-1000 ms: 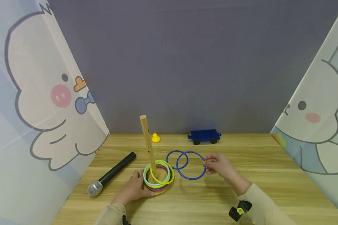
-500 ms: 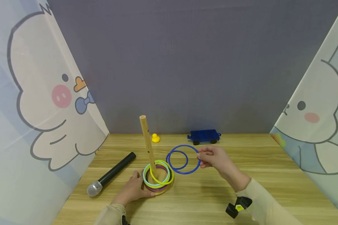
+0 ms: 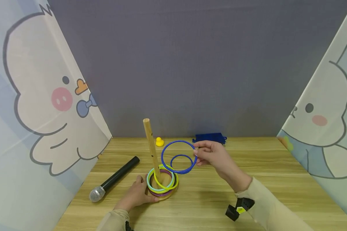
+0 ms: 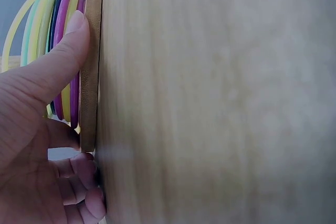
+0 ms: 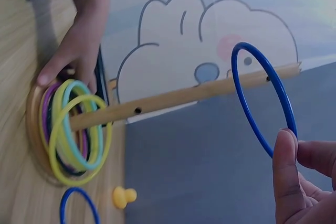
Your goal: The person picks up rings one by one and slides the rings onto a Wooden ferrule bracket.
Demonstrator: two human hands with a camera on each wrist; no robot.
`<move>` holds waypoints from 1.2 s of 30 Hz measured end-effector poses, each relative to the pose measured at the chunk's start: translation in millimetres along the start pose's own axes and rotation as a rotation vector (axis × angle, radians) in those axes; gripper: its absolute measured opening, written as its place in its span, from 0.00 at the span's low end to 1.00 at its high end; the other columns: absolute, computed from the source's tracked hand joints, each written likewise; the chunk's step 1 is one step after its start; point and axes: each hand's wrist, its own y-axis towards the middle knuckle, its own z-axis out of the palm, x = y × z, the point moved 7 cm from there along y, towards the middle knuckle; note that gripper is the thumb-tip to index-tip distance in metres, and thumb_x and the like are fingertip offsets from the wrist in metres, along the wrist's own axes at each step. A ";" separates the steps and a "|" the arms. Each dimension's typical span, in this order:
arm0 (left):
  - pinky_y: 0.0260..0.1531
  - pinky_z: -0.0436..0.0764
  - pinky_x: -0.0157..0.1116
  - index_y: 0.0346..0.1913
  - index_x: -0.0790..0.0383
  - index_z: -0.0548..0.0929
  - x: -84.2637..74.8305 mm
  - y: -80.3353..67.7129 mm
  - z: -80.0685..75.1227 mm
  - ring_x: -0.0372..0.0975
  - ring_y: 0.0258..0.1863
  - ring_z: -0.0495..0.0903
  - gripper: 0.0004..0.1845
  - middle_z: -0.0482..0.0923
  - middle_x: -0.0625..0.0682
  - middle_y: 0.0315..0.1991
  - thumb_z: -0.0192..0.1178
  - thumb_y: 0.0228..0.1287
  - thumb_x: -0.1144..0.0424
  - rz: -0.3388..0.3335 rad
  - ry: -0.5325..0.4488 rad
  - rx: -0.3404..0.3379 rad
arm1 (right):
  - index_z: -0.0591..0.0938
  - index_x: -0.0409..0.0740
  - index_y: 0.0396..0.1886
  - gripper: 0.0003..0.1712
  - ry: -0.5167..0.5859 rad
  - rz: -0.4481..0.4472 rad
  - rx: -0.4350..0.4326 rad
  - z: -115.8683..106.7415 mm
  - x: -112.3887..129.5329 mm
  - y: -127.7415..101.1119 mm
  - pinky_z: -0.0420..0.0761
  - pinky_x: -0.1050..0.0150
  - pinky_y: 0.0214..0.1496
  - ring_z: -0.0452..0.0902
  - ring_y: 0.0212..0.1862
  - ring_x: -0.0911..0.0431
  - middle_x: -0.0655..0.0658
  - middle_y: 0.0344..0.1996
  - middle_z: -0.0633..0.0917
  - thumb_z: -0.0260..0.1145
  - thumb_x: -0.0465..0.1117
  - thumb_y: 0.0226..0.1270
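Observation:
My right hand (image 3: 212,155) pinches a blue ring (image 3: 162,154) between thumb and fingertips, raised above the table to the right of the ring toss stand's wooden post (image 3: 151,146). In the right wrist view this ring (image 5: 284,98) overlaps the upper part of the post. My left hand (image 3: 136,193) grips the stand's round wooden base (image 4: 92,77), its thumb lying over the rim beside the stacked rings. Yellow, light green, black and purple rings circle the foot of the post, and the top yellow ring (image 5: 108,124) lies tilted. A second blue ring (image 3: 181,155) rests on the table.
A black microphone (image 3: 120,175) lies left of the stand. Toward the back wall sit a yellow rubber duck (image 3: 159,142) and a blue toy wagon (image 3: 209,137), partly covered by my right hand. Printed cloth walls stand on both sides.
My right hand has moved left and upward with the blue ring, bringing it closer to the post and over the second blue ring. The left hand stays on the base.

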 end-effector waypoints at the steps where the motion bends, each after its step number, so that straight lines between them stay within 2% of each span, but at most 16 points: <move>1: 0.41 0.76 0.50 0.69 0.78 0.62 0.5 0.2 0.2 0.50 0.40 0.72 0.64 0.65 0.61 0.43 0.76 0.38 0.36 -0.001 0.002 -0.002 | 0.74 0.27 0.57 0.20 0.011 -0.007 0.003 1.8 3.2 0.3 0.84 0.61 0.33 0.81 0.26 0.57 0.43 0.31 0.84 0.64 0.32 0.68; 5: 0.41 0.76 0.50 0.70 0.78 0.61 1.9 0.7 0.1 0.49 0.40 0.71 0.64 0.65 0.60 0.43 0.76 0.37 0.35 -0.003 0.005 -0.003 | 0.73 0.28 0.57 0.21 0.053 -0.047 0.021 10.7 17.2 2.4 0.84 0.63 0.33 0.81 0.26 0.58 0.44 0.30 0.85 0.63 0.31 0.68; 16: 0.42 0.76 0.49 0.71 0.77 0.60 1.4 -1.0 -2.4 0.48 0.40 0.71 0.65 0.65 0.59 0.43 0.76 0.37 0.36 -0.007 -0.010 0.001 | 0.75 0.30 0.55 0.18 0.141 -0.081 0.006 34.0 53.1 7.7 0.83 0.65 0.33 0.81 0.27 0.58 0.44 0.32 0.85 0.63 0.33 0.69; 25: 0.42 0.76 0.50 0.70 0.77 0.61 3.0 0.5 -0.1 0.48 0.41 0.72 0.63 0.65 0.60 0.43 0.76 0.38 0.36 -0.005 -0.005 0.005 | 0.74 0.28 0.56 0.18 0.193 -0.160 -0.002 52.1 76.1 12.9 0.83 0.65 0.34 0.81 0.26 0.58 0.44 0.31 0.85 0.62 0.31 0.70; 31: 0.42 0.76 0.50 0.70 0.77 0.61 3.0 1.9 1.0 0.49 0.41 0.72 0.64 0.65 0.60 0.44 0.76 0.38 0.36 0.000 -0.005 0.006 | 0.75 0.33 0.55 0.17 0.235 -0.193 -0.028 62.2 84.4 17.3 0.84 0.63 0.35 0.82 0.27 0.57 0.44 0.30 0.85 0.63 0.31 0.69; 36: 0.41 0.76 0.49 0.70 0.77 0.61 2.3 1.3 1.6 0.48 0.40 0.72 0.64 0.65 0.59 0.43 0.76 0.38 0.36 0.001 -0.002 0.005 | 0.75 0.32 0.56 0.17 0.230 -0.162 -0.061 65.5 76.8 24.7 0.84 0.62 0.36 0.82 0.27 0.57 0.44 0.29 0.84 0.63 0.32 0.69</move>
